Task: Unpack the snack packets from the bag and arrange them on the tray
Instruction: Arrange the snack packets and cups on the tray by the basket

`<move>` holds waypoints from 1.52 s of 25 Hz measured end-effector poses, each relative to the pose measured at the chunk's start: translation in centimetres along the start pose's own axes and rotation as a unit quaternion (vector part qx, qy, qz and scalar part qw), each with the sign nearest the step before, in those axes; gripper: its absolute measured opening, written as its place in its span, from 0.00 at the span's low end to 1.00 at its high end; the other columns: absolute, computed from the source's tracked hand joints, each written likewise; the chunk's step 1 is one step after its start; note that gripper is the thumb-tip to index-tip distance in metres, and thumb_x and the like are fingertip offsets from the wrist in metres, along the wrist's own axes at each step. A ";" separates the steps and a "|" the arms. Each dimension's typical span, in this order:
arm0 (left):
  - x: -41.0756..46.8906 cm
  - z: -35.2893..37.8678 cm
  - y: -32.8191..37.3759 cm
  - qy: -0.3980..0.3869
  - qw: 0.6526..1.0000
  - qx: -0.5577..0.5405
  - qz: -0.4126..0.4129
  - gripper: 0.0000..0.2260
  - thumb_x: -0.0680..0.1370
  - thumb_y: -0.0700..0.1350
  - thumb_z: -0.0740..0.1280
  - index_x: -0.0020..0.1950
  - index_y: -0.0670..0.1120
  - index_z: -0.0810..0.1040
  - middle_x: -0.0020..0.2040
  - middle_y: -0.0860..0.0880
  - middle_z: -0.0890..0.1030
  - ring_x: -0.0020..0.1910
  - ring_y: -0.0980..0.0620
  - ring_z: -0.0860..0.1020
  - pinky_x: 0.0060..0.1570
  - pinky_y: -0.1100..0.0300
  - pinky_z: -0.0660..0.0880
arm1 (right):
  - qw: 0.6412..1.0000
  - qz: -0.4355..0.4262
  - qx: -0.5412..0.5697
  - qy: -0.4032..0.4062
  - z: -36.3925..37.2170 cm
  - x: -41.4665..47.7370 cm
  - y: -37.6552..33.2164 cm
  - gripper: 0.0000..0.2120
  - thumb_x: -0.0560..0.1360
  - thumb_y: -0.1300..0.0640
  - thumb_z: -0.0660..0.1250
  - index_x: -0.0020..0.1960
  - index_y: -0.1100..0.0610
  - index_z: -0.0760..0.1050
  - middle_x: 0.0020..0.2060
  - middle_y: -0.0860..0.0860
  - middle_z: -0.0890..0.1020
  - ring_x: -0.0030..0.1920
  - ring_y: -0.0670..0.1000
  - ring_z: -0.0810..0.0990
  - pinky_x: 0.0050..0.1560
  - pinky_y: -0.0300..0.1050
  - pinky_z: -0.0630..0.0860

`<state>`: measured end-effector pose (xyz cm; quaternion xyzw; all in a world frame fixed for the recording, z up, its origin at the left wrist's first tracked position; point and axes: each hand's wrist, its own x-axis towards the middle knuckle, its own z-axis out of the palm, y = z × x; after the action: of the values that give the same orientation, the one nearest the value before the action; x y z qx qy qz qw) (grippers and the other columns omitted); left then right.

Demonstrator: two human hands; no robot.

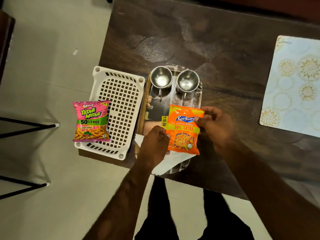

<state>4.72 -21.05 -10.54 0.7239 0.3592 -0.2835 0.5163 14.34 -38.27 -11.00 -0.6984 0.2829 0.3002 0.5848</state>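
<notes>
2 hands hold 1 orange kurkure packet (183,130) over the near half of the steel tray (195,101), so the step in hand looks like placing this packet, not fetching a new one. the left hand (155,141) is closed on the packet's lower left edge, fingers curled, thumb side against the foil. the right hand (216,125) pinches the upper right corner between thumb and fingers. the packet sits between the 2 grips, face up and slightly tilted, its lower end over a white paper napkin (170,163) lying on the tray; whether it already rests on that is not clear.

2 steel cups (161,78) stand side by side at the tray's far end, apart from the packet. 1 pink tedhe medhe packet (91,121) lies on the left edge of a white perforated basket (121,101), just beside the tray on the dark table (225,49). no bag can be made out.

next move, as a judgement: lower the orange packet flat, clear of the cups, release both grips, then reach left for the pink packet.
</notes>
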 end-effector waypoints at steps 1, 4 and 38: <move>0.2 0.0 0.1 0.009 0.998 0.053 0.018 0.08 0.82 0.49 0.62 0.57 0.47 0.74 0.52 0.46 0.84 0.46 0.43 0.84 0.43 0.49 0.83 | 1.000 -0.012 -0.011 -0.001 0.2 0.3 -0.3 0.17 0.75 0.66 0.73 0.61 0.57 0.77 0.42 0.51 0.85 0.42 0.51 0.88 0.35 0.46 0.83; 0.9 -0.3 0.6 0.023 0.981 0.177 0.072 0.10 0.81 0.49 0.62 0.60 0.48 0.76 0.56 0.47 0.82 0.53 0.46 0.81 0.54 0.44 0.79 | 0.999 -0.038 -0.039 0.002 0.8 1.0 -1.2 0.17 0.74 0.66 0.74 0.61 0.55 0.76 0.42 0.51 0.84 0.46 0.54 0.87 0.43 0.53 0.85; -1.5 -12.3 -1.0 0.044 0.997 -0.050 0.035 0.25 0.68 0.42 0.81 0.61 0.44 0.75 0.53 0.45 0.86 0.51 0.46 0.85 0.52 0.46 0.83 | 0.960 -0.224 -0.155 -0.060 4.4 -4.7 0.4 0.19 0.72 0.71 0.69 0.42 0.46 0.79 0.37 0.48 0.78 0.33 0.45 0.74 0.36 0.38 0.75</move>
<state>3.49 -9.50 -6.16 0.7208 0.3703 -0.2146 0.5452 10.50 -33.84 -8.33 -0.8069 0.0341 0.2428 0.5375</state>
